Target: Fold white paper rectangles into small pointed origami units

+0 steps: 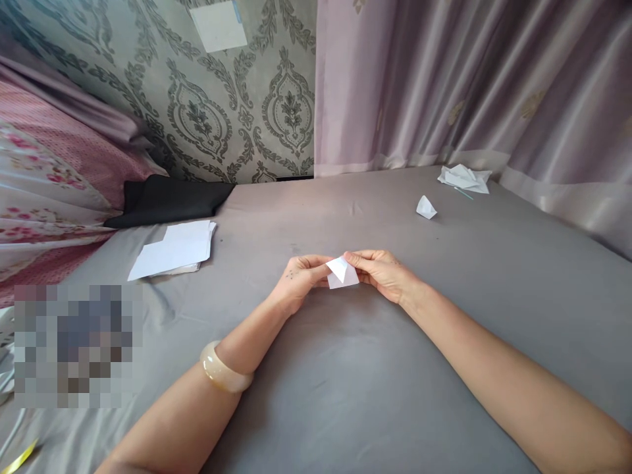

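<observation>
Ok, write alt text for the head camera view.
A person's left hand and right hand hold a small folded white paper over a gray sheet. White papers lie farther left; a folded piece and a paper pile lie right.

soft, diffuse light; folded paper (345,278) bright white; sheen on curtain (409,85); glint on bangle (222,372); faint shadows on sheet (355,368); pixelated patch (76,345) lower left; edges stretched

A grey patterned wall (197,125) stands behind the far edge of the grey sheet (316,395), mauve curtains (419,79) catch light around its far right corner, and pink flowered cloth (44,178) drapes by its far left corner.
</observation>
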The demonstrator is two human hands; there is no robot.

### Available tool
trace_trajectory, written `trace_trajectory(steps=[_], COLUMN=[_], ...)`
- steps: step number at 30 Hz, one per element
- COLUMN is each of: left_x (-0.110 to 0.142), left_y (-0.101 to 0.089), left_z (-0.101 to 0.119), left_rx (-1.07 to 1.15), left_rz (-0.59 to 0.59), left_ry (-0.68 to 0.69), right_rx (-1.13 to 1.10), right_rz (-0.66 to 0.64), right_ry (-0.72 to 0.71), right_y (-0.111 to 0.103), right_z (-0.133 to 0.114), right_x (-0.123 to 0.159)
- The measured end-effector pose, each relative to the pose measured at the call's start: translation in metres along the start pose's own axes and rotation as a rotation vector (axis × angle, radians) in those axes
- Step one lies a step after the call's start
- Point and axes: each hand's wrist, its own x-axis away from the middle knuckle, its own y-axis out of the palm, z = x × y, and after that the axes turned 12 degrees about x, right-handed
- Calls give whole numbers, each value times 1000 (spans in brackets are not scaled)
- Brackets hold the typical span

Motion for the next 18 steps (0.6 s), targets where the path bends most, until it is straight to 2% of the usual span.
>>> trace_trajectory(steps=[5,11,15,18], left_x=[1,3,-2,-5], left_y=[-1,2,-2,-4], left_z=[5,3,2,2], left_rx=[87,-54,35,105], left_rz=[-56,-45,34,97], left_ry=[-108,-54,-33,0], right_rx=[109,242,111,105], right_rz=[46,14,46,29], right_ry=[-25,-145,-89,-68], right_y=[0,2,2,2], right_z=[-2,-5,-4,-3], right_x=[2,6,5,5])
